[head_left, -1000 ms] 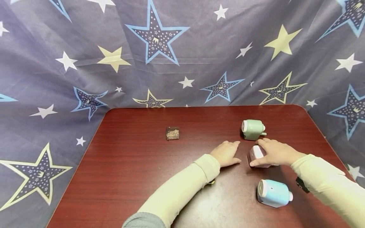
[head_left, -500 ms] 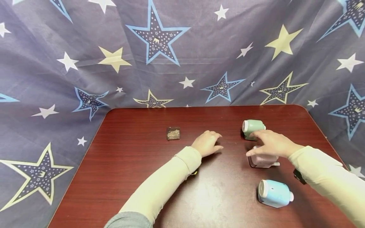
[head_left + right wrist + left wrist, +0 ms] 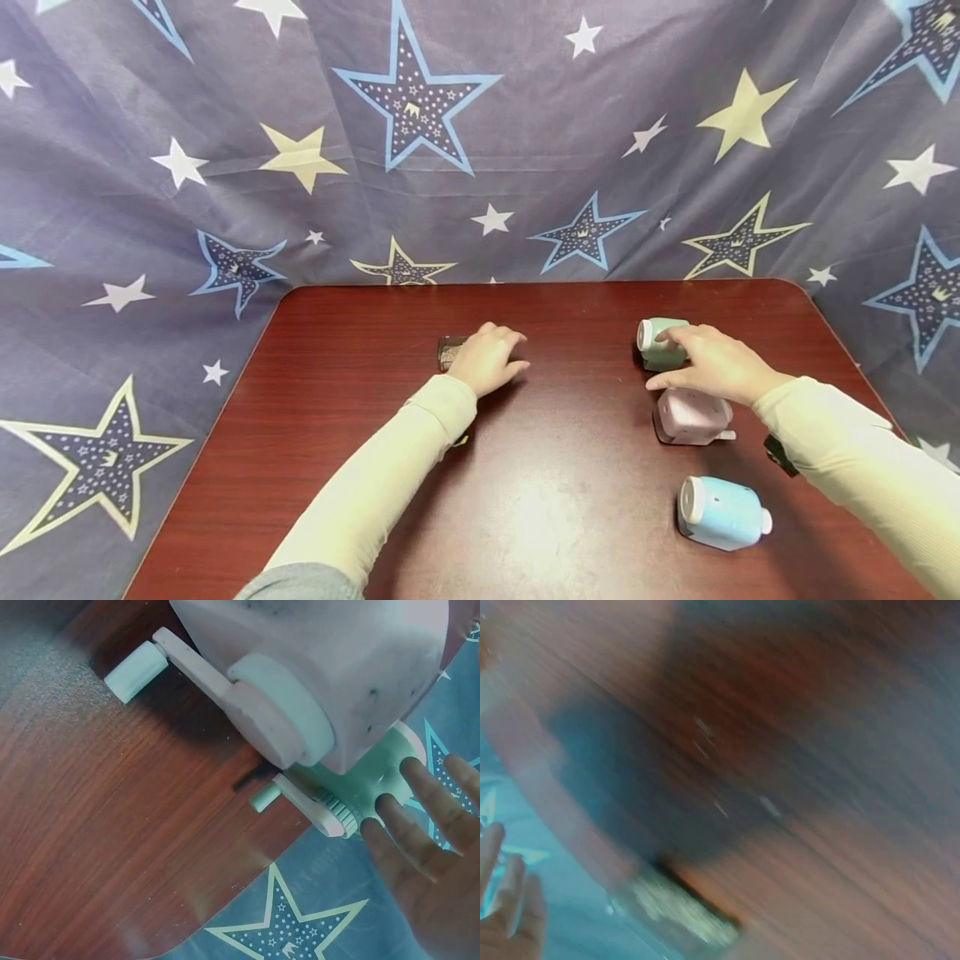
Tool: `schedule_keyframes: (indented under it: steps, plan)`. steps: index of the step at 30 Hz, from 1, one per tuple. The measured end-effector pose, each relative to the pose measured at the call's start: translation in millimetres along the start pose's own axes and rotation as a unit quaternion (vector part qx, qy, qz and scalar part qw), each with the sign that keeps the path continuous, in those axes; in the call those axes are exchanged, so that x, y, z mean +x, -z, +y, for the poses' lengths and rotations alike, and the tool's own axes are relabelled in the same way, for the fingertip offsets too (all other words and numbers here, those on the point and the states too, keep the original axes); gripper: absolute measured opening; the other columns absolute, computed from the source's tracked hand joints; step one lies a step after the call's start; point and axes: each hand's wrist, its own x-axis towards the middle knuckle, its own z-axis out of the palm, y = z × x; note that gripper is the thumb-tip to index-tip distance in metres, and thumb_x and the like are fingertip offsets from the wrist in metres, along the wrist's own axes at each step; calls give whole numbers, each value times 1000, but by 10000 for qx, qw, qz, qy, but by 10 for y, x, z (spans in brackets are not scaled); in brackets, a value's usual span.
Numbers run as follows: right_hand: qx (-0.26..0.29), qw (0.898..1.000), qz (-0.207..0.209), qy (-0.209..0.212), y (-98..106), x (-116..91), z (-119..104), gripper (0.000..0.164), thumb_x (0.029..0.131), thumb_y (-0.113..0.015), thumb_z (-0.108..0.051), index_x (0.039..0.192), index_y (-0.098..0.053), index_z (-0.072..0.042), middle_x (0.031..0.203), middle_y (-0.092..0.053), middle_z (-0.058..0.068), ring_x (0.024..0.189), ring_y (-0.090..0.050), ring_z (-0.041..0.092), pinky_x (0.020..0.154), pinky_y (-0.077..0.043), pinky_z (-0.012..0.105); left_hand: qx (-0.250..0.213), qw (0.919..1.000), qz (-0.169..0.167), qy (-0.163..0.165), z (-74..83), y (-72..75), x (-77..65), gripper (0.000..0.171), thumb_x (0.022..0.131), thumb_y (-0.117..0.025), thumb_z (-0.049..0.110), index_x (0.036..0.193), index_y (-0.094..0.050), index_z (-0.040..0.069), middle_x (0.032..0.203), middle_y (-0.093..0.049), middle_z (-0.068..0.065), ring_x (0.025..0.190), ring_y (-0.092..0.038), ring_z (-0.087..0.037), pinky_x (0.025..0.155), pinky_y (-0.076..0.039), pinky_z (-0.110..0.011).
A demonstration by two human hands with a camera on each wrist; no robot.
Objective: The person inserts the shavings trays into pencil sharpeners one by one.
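Pink sharpener (image 3: 692, 418) sits on the reddish-brown surface (image 3: 337, 433) in the head view, with the right hand (image 3: 716, 364) over its far side. That hand's fingers (image 3: 681, 337) are wide, the thumb standing well apart from the forefinger. Just beyond the pink sharpener is a green sharpener (image 3: 663, 357), partly covered by the same hand. On the near side of the pink sharpener, apart from it, lies a blue sharpener (image 3: 726, 512). Well to the left of the pink sharpener, the left hand (image 3: 487, 358) hides part of a small box (image 3: 448, 354) with pale bits in it; that hand's fingers are wide too, thumb apart. Behind the pink sharpener, past the far edge of the surface, hangs a grey cloth (image 3: 525, 142) printed with stars.

The left wrist view is badly blurred. It shows the small box with its pale bits, and a few spread fingers apart from it.

In the right wrist view, the pink sharpener looms close, its handle (image 3: 199, 671) sticking out to one side. The green sharpener shows from behind it. The right hand's fingers are spread beside the green sharpener and clear of the pink sharpener; I cannot tell whether they touch the green one.
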Motion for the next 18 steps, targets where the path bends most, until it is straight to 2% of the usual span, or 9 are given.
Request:
schedule_keyframes:
  steps: [3, 6, 8, 11, 13, 18]
  plan:
    - [-32, 9998, 212, -16, 15, 12, 31, 81, 72, -72, -65, 119, -66, 1, 114, -68, 18, 110, -57, 38, 87, -49, 58, 127, 9990, 430, -38, -134, 4, -32, 47, 88, -70, 36, 125, -72, 7, 121, -71, -11, 114, -56, -33, 93, -47, -48]
    - [-71, 9985, 531, 56, 13, 58, 44, 77, 71, -78, -58, 118, -66, 3, 114, -66, 20, 110, -54, 40, 88, -47, 59, 225, 9968, 737, 221, -277, 10, -107, 51, 84, -72, 38, 125, -72, 8, 124, -69, -10, 120, -49, -35, 93, -42, -52]
    - [-130, 9973, 710, 113, 10, 96, 57, 77, 70, -81, -53, 120, -66, 3, 116, -64, 21, 110, -52, 40, 89, -46, 59, 231, 9952, 811, 487, -366, 6, -165, 57, 82, -74, 40, 128, -70, 7, 129, -66, -10, 126, -44, -36, 95, -38, -55]
    - [-178, 9964, 811, 177, 0, 161, 84, 78, 69, -84, -46, 126, -64, 3, 120, -62, 23, 111, -50, 42, 90, -45, 60, 233, 9925, 754, 930, -494, -7, -259, 69, 79, -76, 44, 136, -64, 6, 139, -58, -13, 135, -37, -39, 99, -33, -58]
    - [-219, 9968, 750, 160, 1, 200, 101, 82, 68, -84, -47, 130, -62, 2, 124, -61, 24, 115, -48, 44, 92, -44, 61, 118, 9904, 645, 1220, -569, -14, -313, 78, 77, -77, 46, 141, -59, 5, 145, -53, -15, 138, -34, -40, 101, -31, -59]
    - [-257, 9991, 335, -96, 27, 288, 161, 93, 68, -84, -49, 139, -55, 3, 137, -54, 29, 127, -43, 50, 98, -40, 65, -109, 9835, 194, 1798, -700, -9, -401, 94, 76, -76, 53, 150, -47, 4, 153, -45, -18, 140, -32, -42, 101, -31, -62]
